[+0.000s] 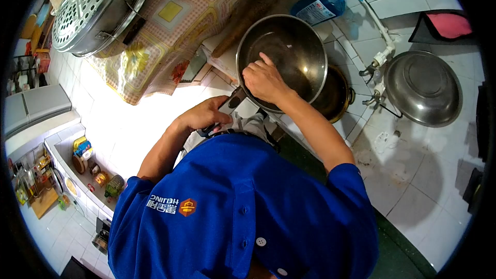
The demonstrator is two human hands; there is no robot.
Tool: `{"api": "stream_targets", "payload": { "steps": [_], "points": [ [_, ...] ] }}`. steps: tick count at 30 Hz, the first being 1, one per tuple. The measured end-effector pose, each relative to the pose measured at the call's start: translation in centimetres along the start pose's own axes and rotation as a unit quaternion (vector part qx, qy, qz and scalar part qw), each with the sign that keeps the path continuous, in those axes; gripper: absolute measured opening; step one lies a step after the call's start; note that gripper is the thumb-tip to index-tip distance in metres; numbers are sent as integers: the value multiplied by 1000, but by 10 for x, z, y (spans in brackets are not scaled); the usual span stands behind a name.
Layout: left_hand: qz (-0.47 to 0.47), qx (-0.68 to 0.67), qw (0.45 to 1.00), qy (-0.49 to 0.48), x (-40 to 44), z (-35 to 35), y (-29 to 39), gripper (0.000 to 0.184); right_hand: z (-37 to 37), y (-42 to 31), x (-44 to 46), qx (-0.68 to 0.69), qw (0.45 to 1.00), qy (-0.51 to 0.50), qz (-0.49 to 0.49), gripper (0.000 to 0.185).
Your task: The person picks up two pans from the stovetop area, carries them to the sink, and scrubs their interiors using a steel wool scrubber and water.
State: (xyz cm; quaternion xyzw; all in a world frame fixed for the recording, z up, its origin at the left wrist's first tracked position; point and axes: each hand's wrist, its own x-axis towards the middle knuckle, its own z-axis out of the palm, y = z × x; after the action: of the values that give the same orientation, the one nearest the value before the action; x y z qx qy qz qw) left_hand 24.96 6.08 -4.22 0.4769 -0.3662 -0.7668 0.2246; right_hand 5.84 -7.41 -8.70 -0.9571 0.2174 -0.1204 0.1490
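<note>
A deep metal wok (297, 33) is held tilted in front of me, its inside facing up. My left hand (206, 113) is wrapped round the end of its long handle (236, 99). My right hand (264, 80) is over the wok's near left inner side. Its index finger points out while the other fingers curl under; whatever they hold, if anything, is hidden. Beneath the wok, partly covered, stands a dark round pan (338, 95) with a small side handle.
A blue pump bottle (320, 4) stands beyond the wok. Taps (374, 70) on a pipe and an upturned metal basin (423, 88) lie to the right. On the cloth-covered table (170, 13), upper left, sits a steamer pot (98, 5). Shelves with jars (101, 178) are lower left.
</note>
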Motion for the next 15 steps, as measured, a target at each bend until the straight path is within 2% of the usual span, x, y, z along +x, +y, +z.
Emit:
{"api": "stream_targets", "payload": {
  "steps": [2, 5, 7, 8, 9, 11, 12, 13, 15],
  "points": [
    [-1, -8, 1000, -5, -1, 0, 3, 31, 15, 10, -1, -16, 999, 28, 1, 6],
    [5, -27, 1000, -10, -1, 1, -3, 40, 26, 32, -6, -54, 998, -17, 22, 7],
    [13, -33, 999, -18, 1, 0, -6, 38, 19, 42, -9, -20, 991, 70, 110, 9],
    [17, -30, 999, -9, 1, 0, -8, 36, 13, 49, -12, 65, 981, 30, 178, 24],
    [21, -25, 999, -3, 1, 1, -8, 35, 12, 44, -15, 66, 981, 29, 179, 24],
    [19, -22, 1000, -3, 1, 1, -4, 35, 9, 34, -24, 45, 948, 110, 295, 51],
    [18, -19, 1000, 0, 0, 1, -1, 34, 11, 34, -29, 23, 948, 58, 313, 68],
    [18, -20, 1000, 2, 0, 1, -1, 34, 15, 34, -32, 23, 948, 57, 312, 68],
    [25, -28, 999, -5, 0, 1, -2, 34, 23, 35, -38, 88, 930, -93, 345, 68]
  ]
}}
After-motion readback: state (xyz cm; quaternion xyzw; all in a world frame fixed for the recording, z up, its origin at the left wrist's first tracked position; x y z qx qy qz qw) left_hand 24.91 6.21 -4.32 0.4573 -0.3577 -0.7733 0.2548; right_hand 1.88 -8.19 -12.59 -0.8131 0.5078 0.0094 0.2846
